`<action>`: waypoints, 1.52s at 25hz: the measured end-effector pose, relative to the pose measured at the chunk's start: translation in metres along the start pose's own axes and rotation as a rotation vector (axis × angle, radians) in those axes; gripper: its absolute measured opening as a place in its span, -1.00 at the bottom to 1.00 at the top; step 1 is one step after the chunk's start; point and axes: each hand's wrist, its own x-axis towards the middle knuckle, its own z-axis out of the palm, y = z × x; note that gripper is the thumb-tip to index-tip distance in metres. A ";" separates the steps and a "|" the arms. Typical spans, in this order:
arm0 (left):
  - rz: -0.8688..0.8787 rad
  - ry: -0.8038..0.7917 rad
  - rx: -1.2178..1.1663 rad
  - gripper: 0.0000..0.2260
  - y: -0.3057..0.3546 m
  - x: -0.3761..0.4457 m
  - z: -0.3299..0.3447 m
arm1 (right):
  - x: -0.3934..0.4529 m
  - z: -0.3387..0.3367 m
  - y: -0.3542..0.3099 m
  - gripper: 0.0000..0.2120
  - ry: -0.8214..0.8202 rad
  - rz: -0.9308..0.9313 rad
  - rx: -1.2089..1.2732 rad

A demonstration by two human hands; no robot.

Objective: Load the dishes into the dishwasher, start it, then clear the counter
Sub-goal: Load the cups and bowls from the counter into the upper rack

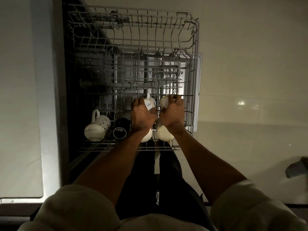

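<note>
The dishwasher's grey wire upper rack (194, 67) is pulled out below me. My left hand (143, 116) grips a white mug with dark lettering (150, 104) over the rack's near right part. Beside it, my right hand (172, 114) grips a cream mug (164, 101), bottom facing up. Along the near row lie a white patterned mug (96, 126) with its handle up, a dark mug (120, 128), and two cream mugs (164, 135) partly hidden under my wrists.
A pale counter (20, 97) runs along the left of the dishwasher opening. The open door and lower interior (198, 90) show under the rack. Pale floor tiles (250, 80) lie to the right, with a dark object (298, 169) near the right edge.
</note>
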 end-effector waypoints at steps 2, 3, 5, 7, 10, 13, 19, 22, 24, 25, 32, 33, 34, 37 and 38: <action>-0.004 -0.031 0.008 -0.54 -0.001 0.006 0.000 | 0.000 0.000 -0.001 -0.33 0.006 -0.004 0.002; -0.009 -0.038 0.004 -0.54 -0.001 0.008 0.001 | 0.000 0.000 0.000 -0.34 0.012 -0.006 0.003; -0.011 -0.044 0.005 -0.55 -0.002 0.013 0.003 | 0.001 0.001 0.000 -0.34 0.018 -0.006 0.001; 0.002 -0.047 0.016 -0.59 -0.002 0.017 0.005 | 0.000 0.002 0.001 -0.36 0.021 -0.013 -0.006; 0.005 -0.063 0.015 -0.65 -0.003 0.024 0.010 | 0.001 0.003 0.003 -0.39 0.024 -0.033 -0.022; -0.020 -0.083 0.034 -0.66 -0.003 0.029 0.012 | 0.002 0.003 0.005 -0.39 0.018 -0.041 -0.012; -0.007 -0.131 -0.008 -0.57 -0.004 0.030 0.012 | 0.003 0.003 0.008 -0.39 0.008 -0.023 0.066; 0.020 -0.131 0.019 -0.52 -0.005 0.027 0.010 | 0.003 0.006 0.008 -0.40 0.036 -0.035 0.124; 0.032 -0.137 0.044 -0.51 -0.006 0.026 0.009 | 0.004 0.006 0.008 -0.42 0.034 -0.022 0.148; 0.039 -0.140 0.048 -0.52 -0.007 0.026 0.010 | 0.005 0.006 0.009 -0.43 0.030 -0.013 0.159; 0.042 -0.196 0.096 -0.49 -0.008 0.026 0.012 | 0.006 0.006 0.012 -0.46 0.026 -0.027 0.183; 0.025 -0.203 0.088 -0.51 -0.007 0.028 0.013 | 0.007 0.006 0.011 -0.47 0.015 -0.020 0.182; 0.007 -0.211 0.069 -0.53 -0.006 0.030 0.013 | 0.008 0.006 0.010 -0.47 0.002 -0.013 0.174; -0.031 -0.243 0.041 -0.53 -0.004 0.032 0.013 | 0.010 0.003 0.010 -0.41 -0.042 -0.017 0.153; -0.037 -0.251 0.045 -0.52 -0.004 0.032 0.013 | 0.010 0.002 0.011 -0.37 -0.055 -0.022 0.160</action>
